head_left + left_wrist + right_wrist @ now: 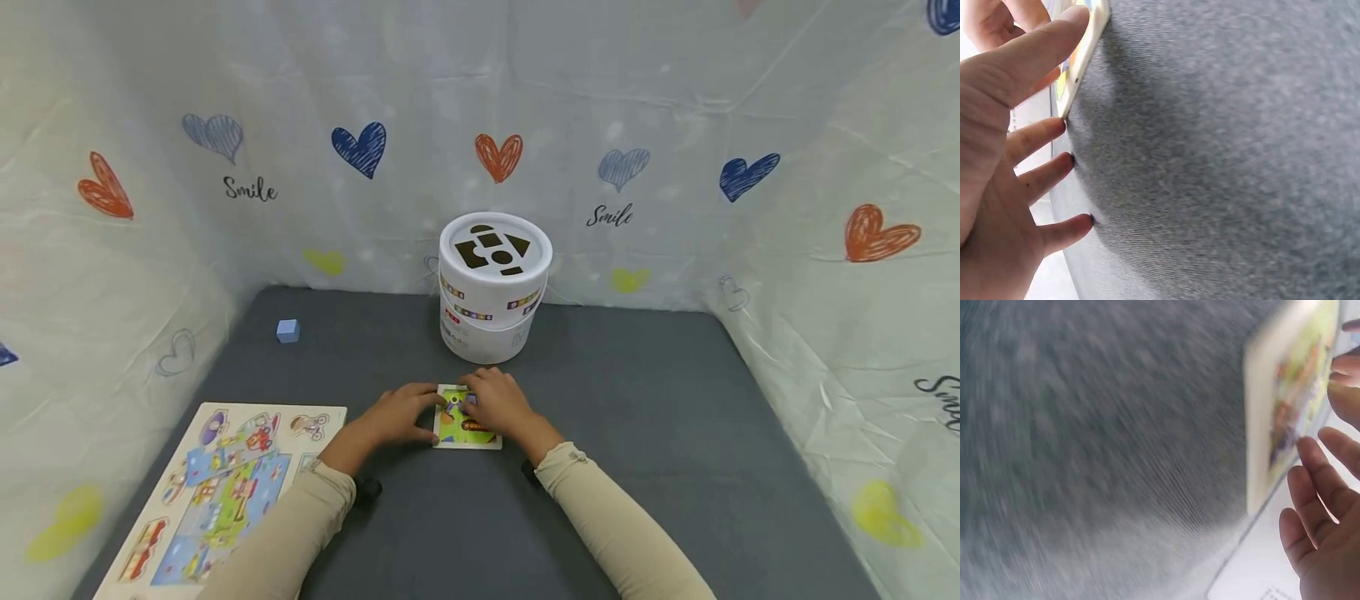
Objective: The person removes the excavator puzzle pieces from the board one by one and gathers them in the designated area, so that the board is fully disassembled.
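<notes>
The puzzle (467,427) lies flat between both hands: left hand (400,414) touches its left edge with straight fingers; right hand (498,402) rests on top, fingers relaxed.

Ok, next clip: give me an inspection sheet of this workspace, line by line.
Surface: dark grey fabric mat, flat.
Job's things: small square picture puzzle board with green artwork, lying flat on the mat between both hands.
Clutter: large wooden vehicle puzzle board at front left; small light blue cube at back left; white cylindrical shape-sorter tub with cut-out lid behind the small board.
Grippers: left hand touches the small board's left edge, fingers fairly straight; right hand rests over its top.
Cables: nothing seen.
Surroundings: white plastic sheeting with printed hearts walls three sides.
</notes>
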### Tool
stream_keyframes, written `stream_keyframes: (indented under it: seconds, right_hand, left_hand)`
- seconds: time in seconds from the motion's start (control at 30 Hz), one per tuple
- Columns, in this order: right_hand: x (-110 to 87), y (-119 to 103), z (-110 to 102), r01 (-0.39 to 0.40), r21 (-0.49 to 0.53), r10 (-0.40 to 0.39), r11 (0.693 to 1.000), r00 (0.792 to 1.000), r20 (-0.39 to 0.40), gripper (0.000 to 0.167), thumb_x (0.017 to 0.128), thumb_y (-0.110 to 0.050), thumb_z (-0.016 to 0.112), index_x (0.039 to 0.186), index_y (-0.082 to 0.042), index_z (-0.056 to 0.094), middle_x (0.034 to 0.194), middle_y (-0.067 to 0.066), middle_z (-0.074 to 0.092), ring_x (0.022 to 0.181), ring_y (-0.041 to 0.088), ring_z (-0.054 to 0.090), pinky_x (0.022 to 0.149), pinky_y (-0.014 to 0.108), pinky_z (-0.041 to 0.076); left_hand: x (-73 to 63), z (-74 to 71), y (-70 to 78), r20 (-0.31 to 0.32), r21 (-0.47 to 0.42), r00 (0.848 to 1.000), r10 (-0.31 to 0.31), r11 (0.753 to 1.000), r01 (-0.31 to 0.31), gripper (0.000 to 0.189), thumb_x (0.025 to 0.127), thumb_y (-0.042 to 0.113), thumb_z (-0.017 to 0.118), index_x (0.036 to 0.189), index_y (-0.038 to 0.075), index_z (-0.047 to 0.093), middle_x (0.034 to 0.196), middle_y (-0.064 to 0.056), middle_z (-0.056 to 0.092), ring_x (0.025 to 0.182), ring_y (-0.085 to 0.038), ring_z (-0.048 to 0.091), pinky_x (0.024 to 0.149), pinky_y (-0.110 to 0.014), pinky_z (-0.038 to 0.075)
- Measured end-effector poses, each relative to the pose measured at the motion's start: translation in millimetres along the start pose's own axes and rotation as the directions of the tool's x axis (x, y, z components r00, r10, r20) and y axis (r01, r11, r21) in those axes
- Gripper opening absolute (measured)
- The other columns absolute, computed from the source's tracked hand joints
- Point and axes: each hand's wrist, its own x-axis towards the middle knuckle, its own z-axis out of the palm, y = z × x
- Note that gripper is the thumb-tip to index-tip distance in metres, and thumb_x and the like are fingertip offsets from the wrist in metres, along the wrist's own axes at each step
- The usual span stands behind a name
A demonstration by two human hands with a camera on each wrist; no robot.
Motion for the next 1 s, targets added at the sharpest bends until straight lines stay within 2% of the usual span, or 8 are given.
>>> stream_keyframes:
  seconds: [0.2, 0.53, 0.7, 0.8, 0.9, 1.0]
  right_hand:
    - [-3.2, 6.3, 2.5, -0.031, -0.013, 0.031, 0.999, 1.0, 0.0, 0.036, 0.093, -0.037, 0.066, 0.124, -0.019, 0.067, 0.118, 0.001, 0.062, 0.103, 0.021, 0.056, 0.086, 0.041, 0.047]
    - [-10.3, 13.1, 0.8, -0.08, 0.04, 0.08, 0.996, 0.997, -0.004, 0.034, 0.092, -0.034, 0.068, 0.122, -0.018, 0.068, 0.118, 0.001, 0.061, 0.106, 0.022, 0.056, 0.089, 0.043, 0.046]
    - [-10.6, 14.4, 2.0, -0.105, 0.036, 0.106, 0.994, 0.994, -0.033, 0.033, 0.089, -0.032, 0.072, 0.118, -0.018, 0.067, 0.118, 0.0, 0.063, 0.109, 0.022, 0.056, 0.091, 0.043, 0.045]
    - [-6.5, 9.0, 4.3, -0.091, 0.029, 0.092, 0.995, 0.994, -0.063, 0.027, 0.088, -0.032, 0.073, 0.112, -0.02, 0.066, 0.112, -0.004, 0.067, 0.105, 0.018, 0.058, 0.091, 0.041, 0.045]
    - [-0.8, 4.7, 1.7, -0.075, 0.143, 0.086, 0.987, 0.994, -0.07, 0.017, 0.092, -0.031, 0.068, 0.105, -0.02, 0.066, 0.103, -0.006, 0.07, 0.097, 0.016, 0.061, 0.091, 0.04, 0.045]
    - [1.9, 14.4, -6.3, -0.105, 0.328, 0.14, 0.939, 0.987, -0.084, 0.013, 0.095, -0.028, 0.064, 0.101, -0.016, 0.067, 0.096, -0.002, 0.071, 0.088, 0.015, 0.064, 0.087, 0.039, 0.048]
  left_hand:
    - [6.9, 1.0, 7.3, 0.031, 0.028, 0.998, 0.053, 0.998, -0.054, 0.056, 0.082, 0.044, 0.075, 0.133, 0.026, 0.061, 0.152, -0.013, 0.037, 0.14, -0.035, 0.033, 0.101, -0.066, 0.033]
    - [16.2, 4.1, 11.3, 0.05, 0.097, 0.987, 0.155, 0.982, -0.16, 0.052, 0.085, 0.046, 0.07, 0.133, 0.029, 0.061, 0.153, -0.012, 0.035, 0.142, -0.034, 0.029, 0.101, -0.066, 0.033]
    - [20.4, 3.9, 15.8, 0.069, 0.073, 0.986, 0.152, 0.985, -0.157, 0.05, 0.085, 0.043, 0.072, 0.131, 0.027, 0.063, 0.153, -0.013, 0.036, 0.142, -0.035, 0.03, 0.102, -0.067, 0.032]
    - [16.9, 4.7, 14.5, 0.067, 0.06, 0.99, 0.127, 0.99, -0.131, 0.05, 0.083, 0.041, 0.074, 0.13, 0.026, 0.064, 0.152, -0.014, 0.037, 0.141, -0.035, 0.032, 0.101, -0.068, 0.033]
    - [10.2, 5.3, 8.8, 0.057, 0.051, 0.994, 0.091, 0.994, -0.094, 0.051, 0.082, 0.039, 0.076, 0.129, 0.026, 0.065, 0.152, -0.013, 0.038, 0.14, -0.035, 0.033, 0.1, -0.069, 0.033]
    - [5.9, 3.9, 2.7, 0.049, 0.052, 0.997, 0.064, 0.996, -0.066, 0.051, 0.082, 0.038, 0.077, 0.13, 0.026, 0.065, 0.152, -0.014, 0.038, 0.14, -0.036, 0.034, 0.101, -0.069, 0.033]
